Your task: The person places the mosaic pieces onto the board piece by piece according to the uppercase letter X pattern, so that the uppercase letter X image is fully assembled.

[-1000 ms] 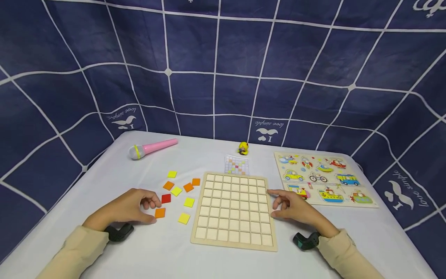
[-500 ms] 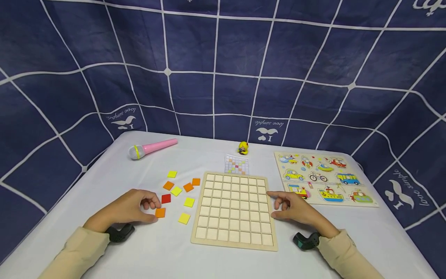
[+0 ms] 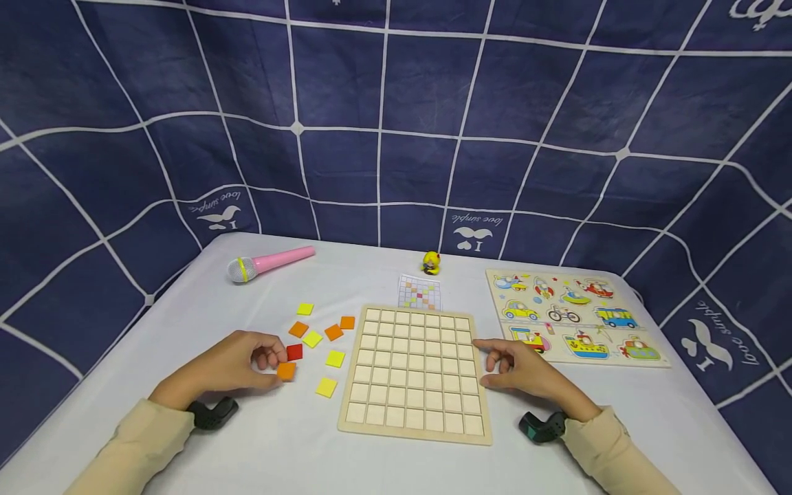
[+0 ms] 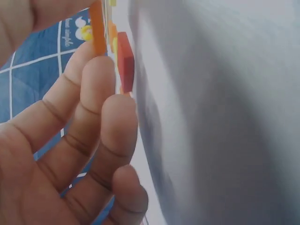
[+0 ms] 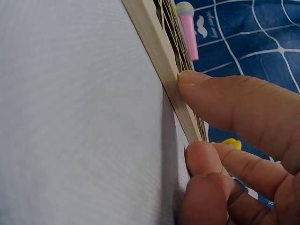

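Observation:
My left hand point(image 3: 238, 364) pinches an orange square tile point(image 3: 287, 372) between thumb and fingers, tipped up from the cloth. In the left wrist view the orange tile point(image 4: 97, 28) stands on edge at the fingertips. A red tile point(image 3: 294, 352) lies just beyond it. At the other side, my right hand point(image 3: 520, 368) rests index finger and thumb against the right edge of a wooden grid board point(image 3: 344, 419). In the right wrist view the thumb tip touches the rim of the board point(image 5: 157, 51); the other fingers bend below.
Several yellow and orange tiles point(image 3: 326, 388) lie left of the board. Behind it are a printed pattern card point(image 3: 421, 293) and a small yellow-haired figurine point(image 3: 431, 262). A pink toy microphone point(image 3: 272, 264) lies back left; a vehicle peg puzzle point(image 3: 578, 316) lies at right.
My left hand has taken hold of the orange tile and raised it slightly, shifting it away from me toward the red tile. My right hand stays at the board's edge.

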Demonstrator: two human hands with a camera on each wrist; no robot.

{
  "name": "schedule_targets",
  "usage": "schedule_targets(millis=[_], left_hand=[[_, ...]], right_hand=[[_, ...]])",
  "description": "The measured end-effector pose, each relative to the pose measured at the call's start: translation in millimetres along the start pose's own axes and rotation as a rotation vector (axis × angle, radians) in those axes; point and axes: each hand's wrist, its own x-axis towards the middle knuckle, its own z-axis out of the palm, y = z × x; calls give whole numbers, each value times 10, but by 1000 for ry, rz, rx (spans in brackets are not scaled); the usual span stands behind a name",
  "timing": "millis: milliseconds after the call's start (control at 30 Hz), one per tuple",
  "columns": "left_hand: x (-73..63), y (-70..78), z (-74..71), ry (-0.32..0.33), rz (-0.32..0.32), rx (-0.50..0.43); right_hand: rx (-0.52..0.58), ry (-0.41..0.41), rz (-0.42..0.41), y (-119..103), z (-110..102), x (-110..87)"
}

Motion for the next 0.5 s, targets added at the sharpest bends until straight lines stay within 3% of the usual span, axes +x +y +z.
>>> schedule_targets(millis=[267,500], left_hand=[[76,76,-43,60,22,28],[181,158,-67,108,83,75]], right_hand=[[8,-3,4,-4,-4,1],[2,-4,9,-5,2,7]])
